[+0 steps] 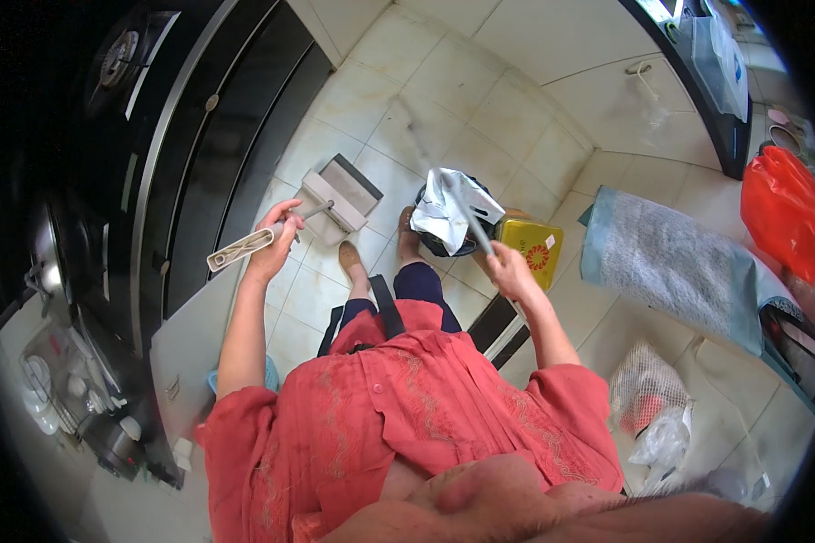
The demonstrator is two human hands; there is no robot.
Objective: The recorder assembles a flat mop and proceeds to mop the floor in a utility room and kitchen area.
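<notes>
My left hand [275,241] grips the pale top of a long handle [240,249]. Its grey rod runs down to a beige and grey dustpan [358,184] on the tiled floor. Closed around a long grey stick [472,220] is my right hand [514,271]. The stick slants up the picture, passes over a bin lined with a black bag [441,244], and blurs at its far end, so what it carries there cannot be made out. A crumpled white plastic bag [441,207] lies on top of the bin.
A yellow tin [549,237] stands beside the bin. Dark cabinet fronts [217,149] line the left, with pale cabinets [604,88] at upper right. A grey-blue cloth [665,258] hangs at right, near a red plastic bag [781,210] and a net bag [648,380].
</notes>
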